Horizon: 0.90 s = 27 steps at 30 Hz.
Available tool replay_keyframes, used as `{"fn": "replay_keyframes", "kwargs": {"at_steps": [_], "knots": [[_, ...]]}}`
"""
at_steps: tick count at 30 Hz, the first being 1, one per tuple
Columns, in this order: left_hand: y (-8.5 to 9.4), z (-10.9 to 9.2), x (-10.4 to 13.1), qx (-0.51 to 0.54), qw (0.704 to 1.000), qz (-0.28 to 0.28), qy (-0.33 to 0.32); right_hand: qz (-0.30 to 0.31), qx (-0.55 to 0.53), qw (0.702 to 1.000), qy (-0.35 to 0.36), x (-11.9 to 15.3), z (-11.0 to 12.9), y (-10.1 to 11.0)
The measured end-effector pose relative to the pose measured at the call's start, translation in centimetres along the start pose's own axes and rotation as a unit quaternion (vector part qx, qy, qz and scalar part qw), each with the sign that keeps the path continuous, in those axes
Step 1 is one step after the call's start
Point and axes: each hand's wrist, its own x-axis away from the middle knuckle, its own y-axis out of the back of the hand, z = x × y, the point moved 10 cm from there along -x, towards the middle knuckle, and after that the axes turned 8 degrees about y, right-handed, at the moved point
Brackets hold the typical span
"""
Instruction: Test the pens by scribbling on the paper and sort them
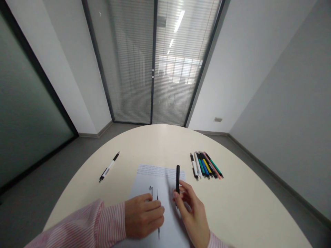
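Black pen barrel (178,177): near upright above the paper (140,187), pinched between thumb and fingers of the right hand (192,212).
Left hand (144,216): fingers curled at a thin rod (158,234) — cannot tell if they grip it.
Handling: barrel probably light, stiff, slightly slippery — best held mid-length; rod likely bends easily, so take it gently near its middle.
Counter (248,206): pen row (206,166) to the right, white-and-black pen (109,167) to the left.

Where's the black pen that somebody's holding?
In the head view, the black pen is just right of centre, held in the right hand over the paper, to the left of the row of pens.
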Motion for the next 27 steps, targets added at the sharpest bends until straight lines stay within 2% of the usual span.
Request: {"fn": "replay_keyframes", "kwargs": {"at_steps": [2, 3, 4, 7, 9, 11, 14, 21, 27], "knots": [[1.6, 0.7, 0.0, 0.117, 0.991, -0.051, 0.027, 0.008, 0.009, 1.000, 0.015, -0.1, 0.4, -0.1], [2.7, 1.6, 0.1, 0.201, 0.974, -0.090, 0.053, 0.014, 0.011, 1.000, 0.024, -0.2, 0.7, -0.2], [3.8, 3.0, 0.4, 0.278, 0.945, -0.139, 0.096, 0.020, 0.013, 0.999, 0.034, -0.2, 1.0, -0.3], [5.6, 8.0, 2.7, 0.424, 0.814, -0.294, 0.265, 0.033, 0.023, 0.997, 0.062, -0.4, 1.8, -0.5], [5.6, 9.8, 4.2, 0.453, 0.749, -0.345, 0.340, 0.042, 0.030, 0.996, 0.077, -0.4, 2.2, -0.7], [5.2, 10.7, 5.0, 0.463, 0.715, -0.361, 0.380, 0.050, 0.032, 0.994, 0.090, -0.4, 2.4, -0.9], [4.6, 11.1, 5.2, 0.468, 0.703, -0.350, 0.406, 0.057, 0.029, 0.993, 0.101, -0.3, 2.6, -1.1], [4.1, 10.5, 4.5, 0.487, 0.712, -0.311, 0.398, 0.062, 0.022, 0.994, 0.092, -0.2, 2.4, -1.1], [1.7, 9.8, 3.3, 0.501, 0.745, -0.199, 0.392, 0.077, 0.016, 0.990, 0.114, -0.1, 2.9, -1.5]]}}
